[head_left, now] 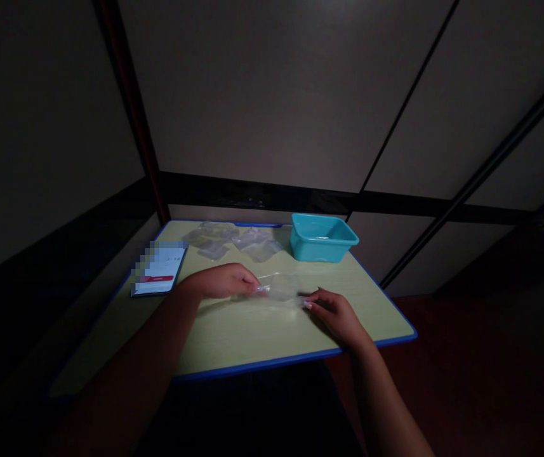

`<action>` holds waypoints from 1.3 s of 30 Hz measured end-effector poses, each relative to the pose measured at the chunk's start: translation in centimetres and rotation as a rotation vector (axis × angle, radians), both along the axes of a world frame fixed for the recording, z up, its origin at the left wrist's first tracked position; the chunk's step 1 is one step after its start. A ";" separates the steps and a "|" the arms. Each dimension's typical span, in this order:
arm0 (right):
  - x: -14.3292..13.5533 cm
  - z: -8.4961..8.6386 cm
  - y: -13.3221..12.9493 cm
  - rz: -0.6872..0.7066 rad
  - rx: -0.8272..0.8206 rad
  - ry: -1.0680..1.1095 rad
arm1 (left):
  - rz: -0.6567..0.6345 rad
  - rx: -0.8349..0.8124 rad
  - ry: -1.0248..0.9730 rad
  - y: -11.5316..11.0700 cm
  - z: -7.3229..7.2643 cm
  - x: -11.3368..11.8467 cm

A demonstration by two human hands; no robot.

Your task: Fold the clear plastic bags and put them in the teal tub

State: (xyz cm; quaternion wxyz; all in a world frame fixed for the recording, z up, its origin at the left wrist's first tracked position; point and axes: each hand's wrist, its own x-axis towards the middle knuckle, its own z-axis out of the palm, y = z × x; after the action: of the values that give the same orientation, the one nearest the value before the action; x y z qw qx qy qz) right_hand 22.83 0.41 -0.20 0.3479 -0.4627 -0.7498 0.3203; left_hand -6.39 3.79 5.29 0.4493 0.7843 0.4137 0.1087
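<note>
Pinched at both ends, a clear plastic bag (278, 289) is stretched between the left hand (226, 280) and the right hand (338, 312), thumb and fingers clamped on it at each side, near the middle of the frame. Beneath is a pale table (252, 343) with a blue edge. Other clear bags (256, 241) lie flat above the left hand. Left of centre rests a phone (164, 270), its screen lit; right of centre, a turquoise bin (323, 250) stands upright.
</note>
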 end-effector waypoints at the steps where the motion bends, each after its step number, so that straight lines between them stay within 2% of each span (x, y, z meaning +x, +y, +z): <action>1: 0.0 0.0 0.0 -0.013 -0.007 0.015 | 0.001 0.001 0.002 0.0 0.0 0.0; 9: -0.3 -0.3 0.2 -0.032 -0.108 0.214 | 0.073 -0.119 -0.067 0.1 -0.3 0.5; 13: -0.2 -0.4 0.3 -0.025 -0.108 0.244 | 0.151 -0.152 -0.065 0.3 -0.5 0.5; 19: -0.2 -0.2 0.0 0.018 -0.086 0.258 | 0.242 -0.037 -0.079 0.9 -1.3 0.3; 24: -0.1 -0.2 0.1 0.019 -0.083 0.264 | 0.202 0.011 -0.015 1.0 -1.3 0.1; 31: 0.0 -1.0 0.7 -0.029 -0.049 0.224 | 0.146 -0.111 -0.077 0.4 -0.7 0.4; 39: -0.1 -0.8 0.7 0.012 -0.037 0.144 | 0.112 -0.043 -0.042 0.3 -0.3 0.1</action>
State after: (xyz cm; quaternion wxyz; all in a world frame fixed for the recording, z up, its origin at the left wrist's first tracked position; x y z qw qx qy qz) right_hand 22.76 1.12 -1.01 0.3906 -0.4404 -0.7194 0.3688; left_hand -6.26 4.09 4.96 0.4679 0.7475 0.4498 0.1414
